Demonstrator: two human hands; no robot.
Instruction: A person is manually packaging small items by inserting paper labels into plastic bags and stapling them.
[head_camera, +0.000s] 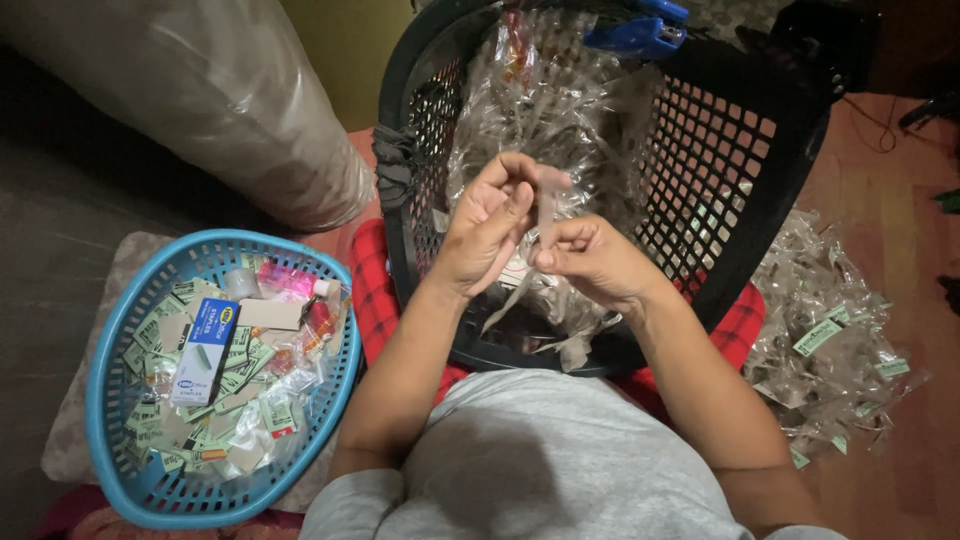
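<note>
Head view: both hands (545, 235) pinch a clear packet (549, 205) above the black basket's rim (420, 45).

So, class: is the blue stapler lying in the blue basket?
No: the blue stapler rests at the black basket's far rim.

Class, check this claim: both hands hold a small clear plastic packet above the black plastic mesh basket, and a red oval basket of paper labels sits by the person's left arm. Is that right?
One detail is wrong: the oval plastic basket of paper labels is blue, not red. The head view shows it. The rest stands: the left hand and right hand hold the small clear plastic packet above the black plastic mesh basket.
</note>
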